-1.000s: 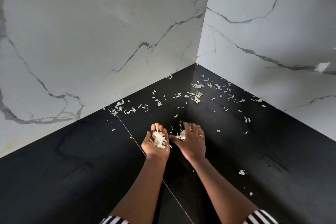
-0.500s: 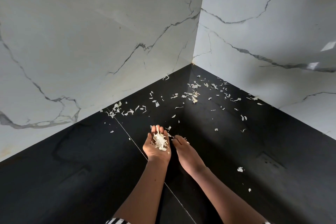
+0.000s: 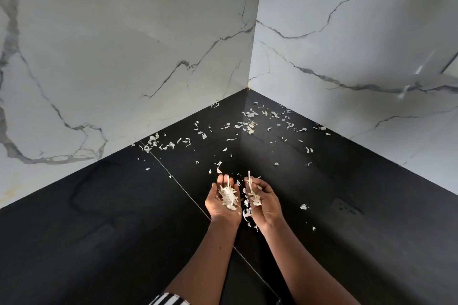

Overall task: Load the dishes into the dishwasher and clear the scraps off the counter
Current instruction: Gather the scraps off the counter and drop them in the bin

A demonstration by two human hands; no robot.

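Scene: A kitchen corner, where my black counter (image 3: 99,230) meets two white, grey-veined marble walls (image 3: 124,44).
Hands: Two, both mine, side by side above the counter, just below the middle of the frame.
Left hand (image 3: 224,202): Cupped, palm up, fingers relaxed and nearly straight, carrying one heap of scraps (image 3: 228,197).
Right hand (image 3: 265,203): Tilted on its edge, palm facing the left hand, fingers curled round a second, smaller clutch.
Scraps, count: Two handfuls and a few shreds in the gap between my hands. Dozens more lie loose on the counter, too many and too small to count exactly.
Scraps, place: The loose ones lie in a band from the foot of the left wall to the foot of the right wall, thickest near the corner. A few stragglers sit just right of my right hand.
Scraps, direction: Pale, papery slivers lying every way. One long thin strip (image 3: 226,179) sticks out of each handful, its long axis pointing away from me toward the corner.
Counter seam (image 3: 173,178): One thin line, running diagonally from the left wall toward me and passing under my left wrist.
Sleeve (image 3: 168,299): One black-and-white striped cuff at the bottom edge, on my left arm.
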